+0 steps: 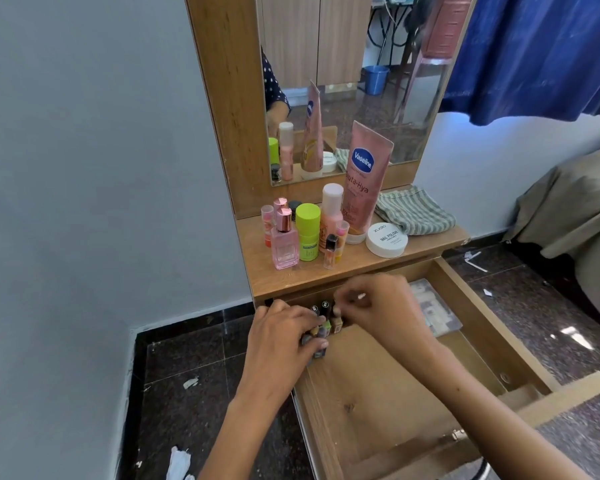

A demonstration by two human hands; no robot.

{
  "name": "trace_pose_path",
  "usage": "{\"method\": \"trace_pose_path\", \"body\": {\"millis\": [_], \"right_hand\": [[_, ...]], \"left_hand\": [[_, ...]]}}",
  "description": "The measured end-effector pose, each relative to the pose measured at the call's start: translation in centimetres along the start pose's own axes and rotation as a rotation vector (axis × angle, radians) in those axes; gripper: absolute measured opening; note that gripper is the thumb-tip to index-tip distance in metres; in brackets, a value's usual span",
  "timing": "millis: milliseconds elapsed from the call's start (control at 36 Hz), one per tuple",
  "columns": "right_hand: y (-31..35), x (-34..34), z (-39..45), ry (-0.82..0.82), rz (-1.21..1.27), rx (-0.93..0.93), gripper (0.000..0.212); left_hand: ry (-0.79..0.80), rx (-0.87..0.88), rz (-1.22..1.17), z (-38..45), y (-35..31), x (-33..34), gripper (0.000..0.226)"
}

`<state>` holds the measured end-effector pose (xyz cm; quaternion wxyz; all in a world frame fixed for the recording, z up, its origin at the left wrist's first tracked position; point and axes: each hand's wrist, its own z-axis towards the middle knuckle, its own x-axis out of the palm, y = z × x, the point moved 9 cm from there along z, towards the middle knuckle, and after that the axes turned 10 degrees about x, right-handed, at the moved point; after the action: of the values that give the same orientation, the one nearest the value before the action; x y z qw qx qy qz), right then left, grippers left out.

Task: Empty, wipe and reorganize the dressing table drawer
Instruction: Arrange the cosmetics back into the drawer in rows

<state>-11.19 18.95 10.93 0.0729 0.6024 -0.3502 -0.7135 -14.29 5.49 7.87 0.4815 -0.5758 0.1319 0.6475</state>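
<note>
The wooden drawer of the dressing table is pulled out below the tabletop. Several small nail polish bottles stand in its back left corner. My left hand is cupped around the front bottles, fingers curled on them. My right hand pinches the cap of one bottle at the back of the group. A clear plastic box lies in the drawer's back right, partly under the tabletop. A striped cloth is folded on the tabletop's right.
On the tabletop stand a pink Vaseline tube, a pink perfume bottle, a green stick, other small cosmetics and a white nail polish remover jar. A mirror rises behind. Bed at right, dark floor with paper scraps.
</note>
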Motion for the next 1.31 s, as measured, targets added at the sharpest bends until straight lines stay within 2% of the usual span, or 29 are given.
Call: {"method": "trace_pose_path", "body": {"millis": [111,194,389,778,889,1000,1139,1222,1306], "right_hand": [[1.0,-4.7,0.0,-0.325,0.247,-0.028,0.014],[2.3,-5.4,0.3,-0.432,0.262,-0.125,0.024],[3.3,-3.4,1.8,-0.455,-0.017,-0.151,0.032],[3.0,-3.4,1.8,-0.456,0.011,-0.175,0.020],[3.0,-3.9,1.4,-0.400,0.090,-0.186,0.019],[1.7,-4.4,0.8,-0.217,0.200,-0.079,0.023],[-1.8,-0.5,0.5,0.074,0.001,0.045,0.031],[-3.3,2.3,0.4,0.147,-0.067,0.075,0.035],[-3.7,3.9,0.3,0.172,-0.125,0.048,0.028]], "left_hand": [[0.041,0.015,0.003,0.5,-0.5,0.7,0.028],[0.033,0.014,0.003,0.7,-0.7,0.8,0.026],[0.049,0.004,0.016,0.9,-0.9,0.7,0.025],[0.078,0.019,0.031,0.9,-1.0,0.8,0.025],[0.067,-0.003,-0.010,0.8,-0.8,0.7,0.025],[0.061,-0.013,-0.039,0.6,-0.4,0.8,0.026],[0.067,-0.005,-0.013,0.6,-0.2,0.6,0.025],[0.065,-0.001,-0.012,0.6,-0.3,0.5,0.023],[0.056,-0.008,-0.011,0.6,-0.3,0.4,0.022]]}}
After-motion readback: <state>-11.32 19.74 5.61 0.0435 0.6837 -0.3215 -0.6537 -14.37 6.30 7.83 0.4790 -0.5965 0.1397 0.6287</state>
